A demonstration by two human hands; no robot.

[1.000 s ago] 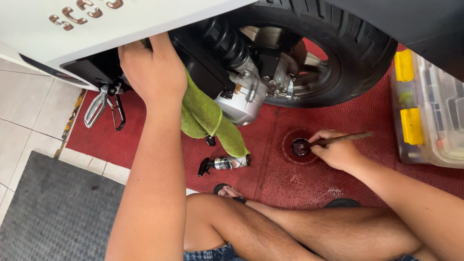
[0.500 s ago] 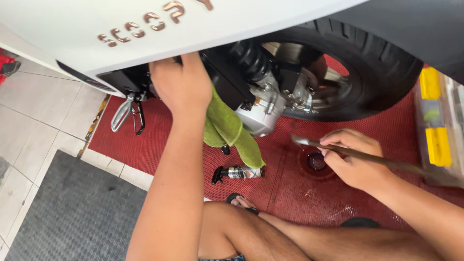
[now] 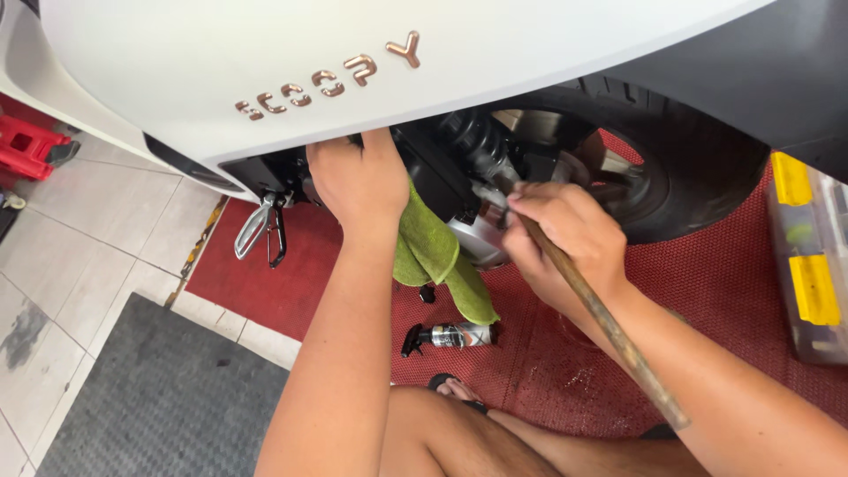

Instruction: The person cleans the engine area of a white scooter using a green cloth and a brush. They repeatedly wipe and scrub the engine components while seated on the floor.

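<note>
A white scooter body panel fills the top of the view, with its black rear tyre on the right. My left hand grips the lower edge of the panel and holds a green cloth that hangs down. My right hand is closed on a long wooden-handled brush, its far end pointed at the silver engine casing by the wheel. The brush tip is hidden behind my fingers.
A small black spray bottle lies on the red mat. A folded footpeg hangs under the scooter. A clear plastic box with yellow latches stands at the right. A grey mat lies on the tiled floor. My leg and sandalled foot are below.
My right hand has lifted the brush from a small dish on the red mat up to the engine casing. The view has shifted, so the scooter panel now fills more of the top.
</note>
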